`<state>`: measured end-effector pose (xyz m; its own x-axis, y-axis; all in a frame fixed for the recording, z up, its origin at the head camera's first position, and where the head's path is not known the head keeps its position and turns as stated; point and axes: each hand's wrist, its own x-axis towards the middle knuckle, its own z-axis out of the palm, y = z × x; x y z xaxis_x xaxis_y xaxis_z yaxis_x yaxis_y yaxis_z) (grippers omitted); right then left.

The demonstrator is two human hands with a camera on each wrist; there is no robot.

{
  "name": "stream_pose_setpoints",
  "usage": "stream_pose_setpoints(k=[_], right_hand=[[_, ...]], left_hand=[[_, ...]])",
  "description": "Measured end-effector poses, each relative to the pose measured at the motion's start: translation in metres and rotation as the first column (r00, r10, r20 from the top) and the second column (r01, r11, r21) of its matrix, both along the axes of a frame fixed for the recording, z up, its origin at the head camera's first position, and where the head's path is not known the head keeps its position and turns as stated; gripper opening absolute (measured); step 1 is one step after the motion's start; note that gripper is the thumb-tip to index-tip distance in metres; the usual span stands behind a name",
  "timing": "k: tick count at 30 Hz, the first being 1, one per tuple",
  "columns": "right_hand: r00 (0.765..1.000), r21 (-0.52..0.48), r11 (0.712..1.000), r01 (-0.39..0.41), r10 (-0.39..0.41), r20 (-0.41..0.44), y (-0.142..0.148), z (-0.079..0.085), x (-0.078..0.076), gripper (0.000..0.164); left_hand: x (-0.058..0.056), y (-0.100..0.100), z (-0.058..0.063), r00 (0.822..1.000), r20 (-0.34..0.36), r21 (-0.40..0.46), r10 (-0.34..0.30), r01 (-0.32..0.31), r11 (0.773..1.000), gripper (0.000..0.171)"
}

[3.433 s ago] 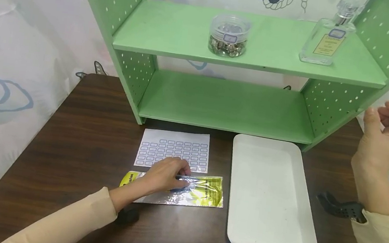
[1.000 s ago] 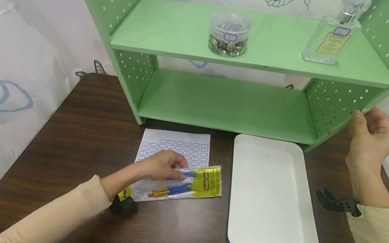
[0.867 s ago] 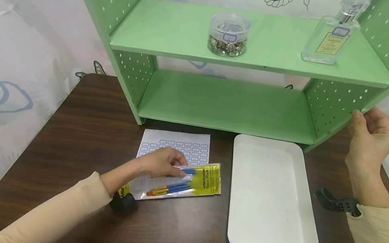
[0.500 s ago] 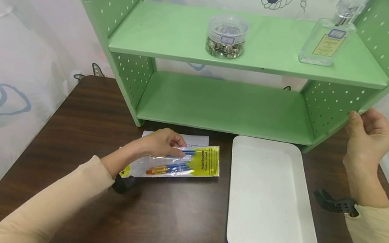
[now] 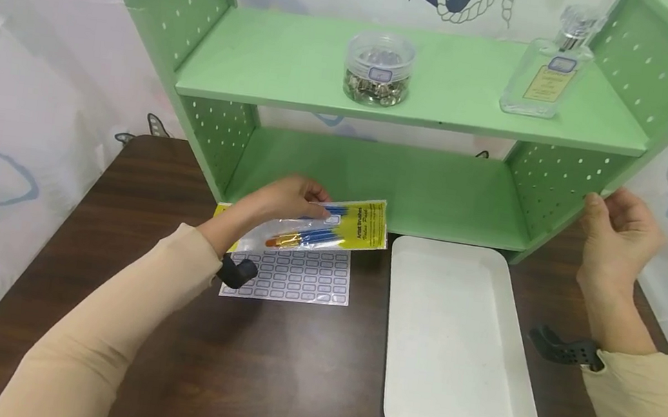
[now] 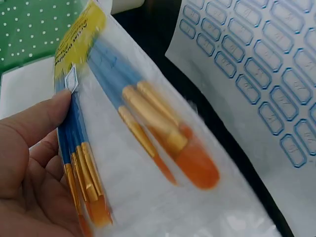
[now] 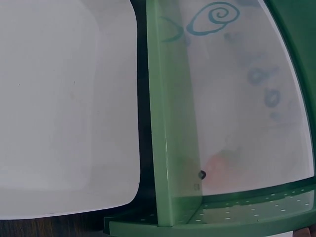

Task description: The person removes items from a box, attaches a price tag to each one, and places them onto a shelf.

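My left hand (image 5: pixel 287 201) pinches a clear pack of artist brushes (image 5: pixel 363 227) by its upper edge, in front of the green shelf's (image 5: pixel 436 193) lower board. In the left wrist view, the thumb presses next to a small white label (image 6: pixel 71 79) on the pack (image 6: pixel 148 202). Blue handles, gold ferrules and orange bristles show through the plastic. My right hand (image 5: pixel 620 244) grips the front edge of the shelf's right side panel (image 5: pixel 552 186), thumb on the near side. Below the pack lies a sheet of blue-framed labels (image 5: pixel 300 281), partly covered by it.
A white tray (image 5: pixel 459 363) lies on the dark wooden table (image 5: pixel 300 385), right of the label sheet, close to the shelf's foot. On the upper board stand a clear jar (image 5: pixel 378 75) of small metal pieces and a glass perfume bottle (image 5: pixel 540 84), each with a label.
My left hand has lifted the brush pack off the table and carried it over the label sheet to the lower board. My right hand has come to the shelf's side panel and stayed there.
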<state>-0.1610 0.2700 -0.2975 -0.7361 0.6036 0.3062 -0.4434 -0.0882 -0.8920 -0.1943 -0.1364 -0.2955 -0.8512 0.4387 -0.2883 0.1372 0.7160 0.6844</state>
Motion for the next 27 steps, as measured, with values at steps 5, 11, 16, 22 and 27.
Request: stream_pose_setpoints(k=[5, 11, 16, 22, 27], right_hand=[[1.000, 0.015, 1.000, 0.003, -0.003, 0.000, 0.001, 0.000, 0.000, 0.018], [1.000, 0.000, 1.000, -0.012, 0.012, 0.003, 0.000, -0.001, 0.001, 0.019], [1.000, 0.013, 1.000, -0.010, 0.010, 0.006, 0.001, -0.002, 0.002, 0.020], [1.000, 0.025, 1.000, -0.010, 0.009, 0.001, 0.001, -0.002, 0.002, 0.020], [1.000, 0.029, 1.000, -0.007, 0.007, -0.002, 0.002, -0.002, 0.001, 0.020]], left_hand=[[-0.012, 0.007, -0.001, 0.996, -0.087, -0.037, -0.002, -0.001, 0.999, 0.035], [-0.025, 0.019, -0.003, 0.992, -0.124, -0.038, 0.031, -0.036, 0.999, 0.036], [-0.033, 0.026, -0.008, 0.982, -0.186, -0.053, 0.040, -0.051, 0.997, 0.035], [-0.038, 0.031, -0.014, 0.968, -0.244, -0.040, 0.064, -0.075, 0.996, 0.030], [-0.042, 0.033, -0.019, 0.954, -0.294, -0.048, 0.053, -0.070, 0.996, 0.026]])
